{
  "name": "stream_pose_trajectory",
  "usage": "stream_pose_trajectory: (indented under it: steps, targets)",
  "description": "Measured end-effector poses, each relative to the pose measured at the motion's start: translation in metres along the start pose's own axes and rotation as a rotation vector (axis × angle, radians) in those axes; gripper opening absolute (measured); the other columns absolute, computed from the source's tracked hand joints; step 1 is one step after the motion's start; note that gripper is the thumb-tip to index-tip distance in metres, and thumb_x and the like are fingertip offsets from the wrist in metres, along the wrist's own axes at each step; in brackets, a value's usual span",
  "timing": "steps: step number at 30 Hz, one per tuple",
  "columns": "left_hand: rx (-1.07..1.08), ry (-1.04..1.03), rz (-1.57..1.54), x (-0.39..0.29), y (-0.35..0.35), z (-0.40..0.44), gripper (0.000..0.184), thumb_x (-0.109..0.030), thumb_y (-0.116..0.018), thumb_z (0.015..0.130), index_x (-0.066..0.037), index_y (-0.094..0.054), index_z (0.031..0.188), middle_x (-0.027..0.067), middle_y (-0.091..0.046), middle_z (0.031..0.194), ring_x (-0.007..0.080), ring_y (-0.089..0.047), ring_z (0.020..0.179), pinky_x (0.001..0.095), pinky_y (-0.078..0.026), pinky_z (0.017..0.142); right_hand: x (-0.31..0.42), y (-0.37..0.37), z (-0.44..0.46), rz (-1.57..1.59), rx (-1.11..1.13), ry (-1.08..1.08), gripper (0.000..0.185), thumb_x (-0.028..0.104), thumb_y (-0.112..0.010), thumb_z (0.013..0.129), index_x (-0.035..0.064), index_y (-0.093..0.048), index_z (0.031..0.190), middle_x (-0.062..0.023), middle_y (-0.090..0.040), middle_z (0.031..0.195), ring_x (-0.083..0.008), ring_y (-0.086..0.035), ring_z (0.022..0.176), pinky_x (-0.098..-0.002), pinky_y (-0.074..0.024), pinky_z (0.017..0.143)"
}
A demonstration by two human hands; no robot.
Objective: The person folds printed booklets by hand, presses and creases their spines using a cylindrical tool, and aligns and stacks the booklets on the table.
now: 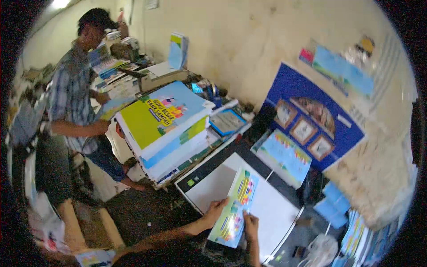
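Observation:
My left hand grips the left edge of a printed booklet, its fingers closed on the rim. The booklet is green and light blue, with yellow lettering and colourful drawings. Lower down on its right side, my right hand pinches the edge with the thumb over the printed face. Both hands hold the booklet tilted over a large white sheet on the dark table. Beyond it lies a stack of similar blue printed covers.
A tall stack of large printed books stands at the left. Another person in a checked shirt works behind it. A blue board leans on the wall. Blue booklets and a clear plastic bag lie at the right.

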State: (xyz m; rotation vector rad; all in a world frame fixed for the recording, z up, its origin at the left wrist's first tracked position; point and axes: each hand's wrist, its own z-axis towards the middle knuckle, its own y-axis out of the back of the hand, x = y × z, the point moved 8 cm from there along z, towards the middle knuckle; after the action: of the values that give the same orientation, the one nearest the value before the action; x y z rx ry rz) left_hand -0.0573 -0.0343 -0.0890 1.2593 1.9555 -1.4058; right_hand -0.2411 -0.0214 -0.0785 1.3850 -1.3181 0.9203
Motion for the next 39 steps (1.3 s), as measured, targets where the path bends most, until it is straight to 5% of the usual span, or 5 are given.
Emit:
stream_pose_trajectory:
  steps: [8,27,31,35,39]
  targets:
    - [-0.012,0.067,-0.006,-0.004,0.001,-0.005,0.046,-0.042,-0.055,0.101,0.001,-0.068,0.112,0.0078,-0.070,0.095,0.0142,-0.066,0.079,0.0314,-0.056,0.069,-0.003,-0.009,0.006,0.309,0.115,-0.067,0.032,0.023,-0.064,0.097,-0.0083,-0.070,0.092,-0.0092,-0.070,0.088,-0.0133,-0.063,0.073,-0.0283,-0.0510,0.068]
    - [-0.011,-0.166,-0.067,-0.054,0.035,-0.008,0.044,-0.039,-0.055,0.102,0.002,-0.068,0.113,0.0045,-0.070,0.095,0.0098,-0.063,0.082,0.0286,-0.053,0.074,-0.022,0.039,0.009,0.370,-0.045,-0.030,0.024,0.018,-0.066,0.096,0.0010,-0.063,0.079,-0.0009,-0.060,0.071,-0.0077,-0.050,0.060,-0.0278,-0.0446,0.057]
    - [0.026,-0.134,-0.161,-0.066,0.041,-0.011,0.045,-0.041,-0.057,0.100,0.001,-0.069,0.113,0.0036,-0.070,0.092,0.0100,-0.063,0.076,0.0286,-0.053,0.068,0.027,0.044,-0.005,0.073,-0.116,0.359,0.032,0.007,-0.063,0.093,-0.0077,-0.062,0.122,-0.0170,-0.069,0.111,-0.0198,-0.065,0.101,-0.0334,-0.0509,0.090]
    - [-0.014,-0.097,-0.149,-0.053,0.027,-0.007,0.044,-0.041,-0.060,0.099,0.000,-0.069,0.111,0.0017,-0.069,0.092,0.0093,-0.063,0.079,0.0280,-0.052,0.071,0.058,0.019,-0.012,-0.497,-0.016,0.295,0.028,0.013,-0.062,0.095,-0.0088,-0.066,0.112,-0.0135,-0.069,0.106,-0.0210,-0.064,0.098,-0.0357,-0.0503,0.089]
    - [-0.024,-0.089,-0.064,-0.022,0.000,0.001,0.043,-0.042,-0.059,0.100,-0.002,-0.070,0.107,0.0013,-0.069,0.092,0.0087,-0.062,0.083,0.0277,-0.052,0.072,0.007,0.024,0.005,0.210,-0.163,0.056,0.048,0.037,-0.056,0.100,-0.0099,-0.065,0.108,-0.0109,-0.068,0.094,-0.0161,-0.060,0.082,-0.0318,-0.0495,0.075]
